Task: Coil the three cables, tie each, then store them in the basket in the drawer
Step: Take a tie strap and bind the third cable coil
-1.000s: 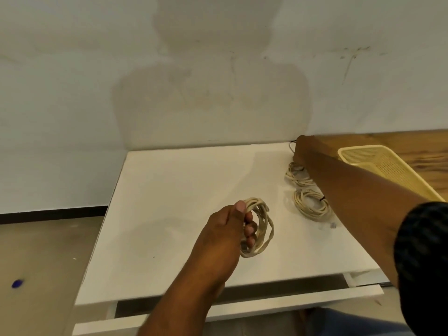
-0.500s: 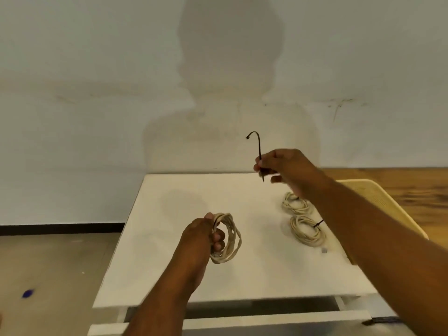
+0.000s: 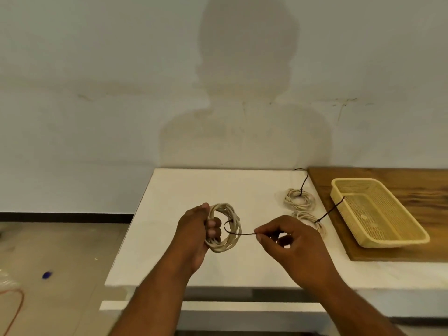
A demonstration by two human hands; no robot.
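My left hand grips a coiled beige cable, held upright above the white table. A thin dark tie loops through the coil, and my right hand pinches its free end just right of the coil. Two other beige coils lie on the table at the right: the far coil and the near coil, each with a dark tie sticking out. The near coil is partly hidden behind my right hand. A yellow mesh basket stands empty to the right.
The basket rests on a wooden board beside the white table. A drawer front stands slightly open below the table's front edge. A wall runs close behind. On the floor at the left lie a small blue object and an orange cord.
My right hand came down from mid-air with the dark tie and now holds it at the coil, threaded through it. My left hand kept its hold on the coil.
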